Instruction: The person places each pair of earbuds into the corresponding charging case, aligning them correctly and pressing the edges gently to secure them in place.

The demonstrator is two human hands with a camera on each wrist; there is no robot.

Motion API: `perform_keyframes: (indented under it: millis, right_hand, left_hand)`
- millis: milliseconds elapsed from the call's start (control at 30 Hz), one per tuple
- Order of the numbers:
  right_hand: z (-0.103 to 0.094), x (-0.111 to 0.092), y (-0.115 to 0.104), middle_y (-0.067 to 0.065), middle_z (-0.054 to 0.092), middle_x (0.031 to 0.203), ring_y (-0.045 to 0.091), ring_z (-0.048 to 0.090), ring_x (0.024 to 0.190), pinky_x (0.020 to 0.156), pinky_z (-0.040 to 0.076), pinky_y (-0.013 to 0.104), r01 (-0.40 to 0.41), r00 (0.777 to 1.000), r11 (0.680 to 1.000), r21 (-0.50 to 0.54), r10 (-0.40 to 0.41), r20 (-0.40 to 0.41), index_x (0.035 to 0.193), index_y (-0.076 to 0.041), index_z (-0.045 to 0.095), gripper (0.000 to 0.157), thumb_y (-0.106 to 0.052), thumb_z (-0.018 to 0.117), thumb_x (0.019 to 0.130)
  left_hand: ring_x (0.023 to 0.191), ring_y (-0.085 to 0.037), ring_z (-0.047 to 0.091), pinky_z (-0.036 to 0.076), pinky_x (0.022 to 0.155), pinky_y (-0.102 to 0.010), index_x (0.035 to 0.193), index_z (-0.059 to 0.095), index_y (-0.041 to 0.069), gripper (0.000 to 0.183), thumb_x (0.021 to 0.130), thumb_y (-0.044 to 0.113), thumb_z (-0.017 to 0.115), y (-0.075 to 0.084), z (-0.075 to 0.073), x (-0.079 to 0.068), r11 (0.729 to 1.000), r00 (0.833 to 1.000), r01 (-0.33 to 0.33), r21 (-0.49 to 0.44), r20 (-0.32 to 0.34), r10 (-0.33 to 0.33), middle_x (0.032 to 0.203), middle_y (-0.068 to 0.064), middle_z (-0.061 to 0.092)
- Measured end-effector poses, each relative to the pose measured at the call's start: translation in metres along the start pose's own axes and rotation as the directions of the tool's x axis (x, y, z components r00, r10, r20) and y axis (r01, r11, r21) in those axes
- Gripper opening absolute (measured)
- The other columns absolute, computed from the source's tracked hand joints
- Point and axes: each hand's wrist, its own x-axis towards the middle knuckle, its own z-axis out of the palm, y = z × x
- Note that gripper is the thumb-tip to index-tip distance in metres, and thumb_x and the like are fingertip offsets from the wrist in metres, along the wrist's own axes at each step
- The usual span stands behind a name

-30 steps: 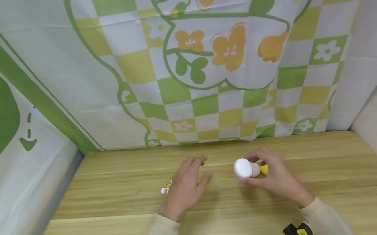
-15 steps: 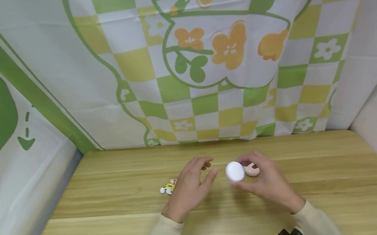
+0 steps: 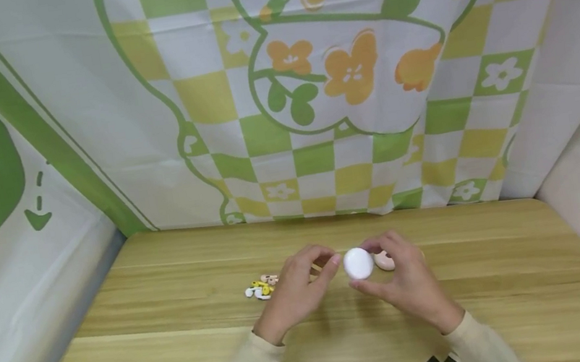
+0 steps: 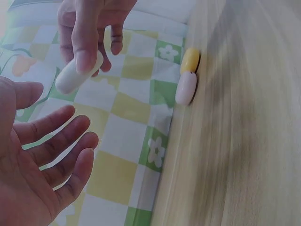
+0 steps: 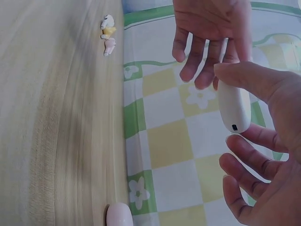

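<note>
Between thumb and fingers my right hand (image 3: 407, 279) holds a rounded white earbud charging case (image 3: 359, 264) above the table. A small dark port shows on the lower end of the white case (image 5: 235, 107) in the right wrist view. My left hand (image 3: 297, 289) is beside it with relaxed, spread fingers and nothing in them; in the left wrist view the left hand (image 4: 40, 155) stands apart from the case. Behind the right hand lie a pink case (image 3: 384, 261) and a yellow case (image 4: 190, 60), end to end on the table.
Several loose earbuds (image 3: 263, 287) in white, yellow and pink lie in a cluster left of the left hand. The wooden table (image 3: 174, 311) ends at a checked, flower-print cloth (image 3: 315, 158) behind. Pale cloth walls stand at both sides.
My right hand has brought the white case leftward, uncovering the pink case behind it. My left hand has shifted slightly right toward the white case, so more of the earbuds show.
</note>
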Motion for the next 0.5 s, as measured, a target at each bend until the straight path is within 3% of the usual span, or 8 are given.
perform_keyframes:
  millis: [133,367,500]
  right_hand:
    - [0.0016,-0.0010,-0.0016,0.001,0.062,0.104,0.019,0.060,0.097,0.082,0.052,0.044,0.002,1.000,1.000,-0.029,-0.002,-0.008,0.106,-0.009,0.068,0.054,-0.018,0.099,0.063]
    - [0.0055,-0.0016,-0.0045,0.002,0.061,0.105,0.018,0.058,0.101,0.082,0.053,0.043,0.013,1.000,0.998,-0.054,-0.013,-0.011,0.106,-0.010,0.068,0.053,-0.019,0.098,0.064]
    - [0.0071,-0.0017,-0.0060,0.003,0.061,0.105,0.018,0.058,0.101,0.082,0.053,0.043,0.013,1.000,0.998,-0.060,-0.014,-0.008,0.106,-0.010,0.068,0.054,-0.019,0.099,0.064]
  left_hand:
    - [0.099,-0.012,0.062,0.053,0.085,-0.032,0.115,0.070,0.012,0.031,0.106,0.038,0.055,0.0018,0.0036,0.0006,1.000,0.999,0.023,-0.009,0.026,-0.022,0.108,0.005,0.068]
    - [0.100,-0.015,0.062,0.054,0.086,-0.039,0.110,0.069,0.011,0.031,0.104,0.039,0.057,0.0030,0.0080,-0.0001,0.999,0.997,0.041,-0.032,0.064,-0.039,0.106,0.003,0.067]
    - [0.099,-0.016,0.063,0.054,0.084,-0.034,0.109,0.068,0.009,0.030,0.105,0.037,0.056,0.0020,0.0087,0.0000,0.997,0.995,0.062,-0.049,0.078,-0.058,0.106,0.001,0.067]
